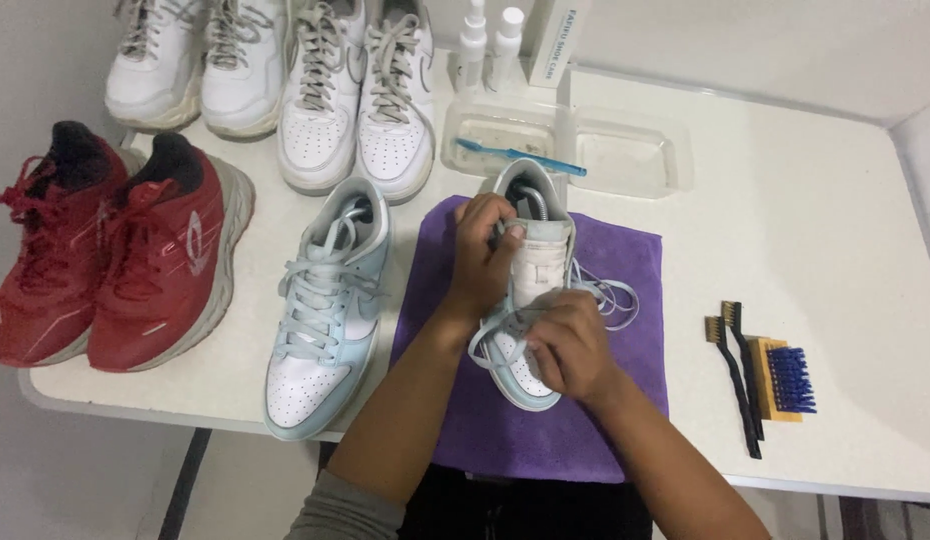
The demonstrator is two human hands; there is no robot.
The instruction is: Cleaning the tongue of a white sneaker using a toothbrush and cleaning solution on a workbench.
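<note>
Sitting on a purple cloth (625, 260) mid-table is a pale blue and white sneaker (530, 270), toe pointing toward the person, with its loose lace (610, 295) spilling off to the right. The left hand (482, 255) is clamped around the tongue up near the collar, and the right hand (570, 345) is closed down over the toe end (fingers curled on the laces there, as far as I can see). Its matching sneaker (325, 310) lies just left of the cloth. Further left is a red pair (115, 250), with two white pairs (275, 80) at the back. A clear tray (625, 155) holding a blue toothbrush (520, 155) sits behind, and small brushes (760, 375) lie off right.
</note>
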